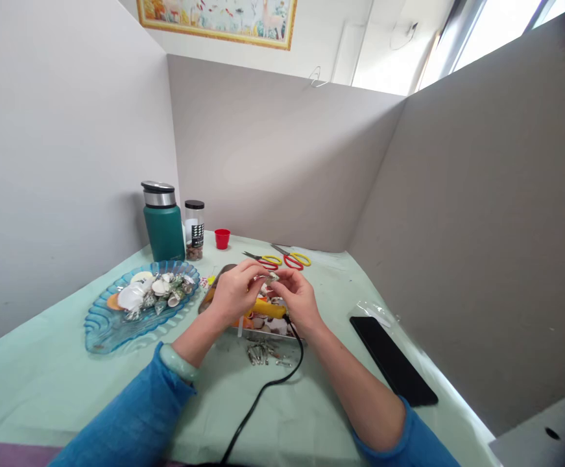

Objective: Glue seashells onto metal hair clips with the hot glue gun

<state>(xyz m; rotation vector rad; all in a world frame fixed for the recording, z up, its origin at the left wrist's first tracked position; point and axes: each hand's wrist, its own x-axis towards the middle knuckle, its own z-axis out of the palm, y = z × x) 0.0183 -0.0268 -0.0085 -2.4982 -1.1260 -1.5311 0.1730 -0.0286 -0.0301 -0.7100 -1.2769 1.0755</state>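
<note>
While the left hand [237, 288] and right hand [299, 303] are pinching a small pale piece [273, 277] above the tray [267, 336], it is looking light, stiff and perhaps brittle, its edges probably offering the safest gentle hold.

I squint at the glaring window [491, 35] above and right of the back panel [272, 143]; soft shadow slants across that panel, and the partition [481, 194] to its right looks dim.
</note>
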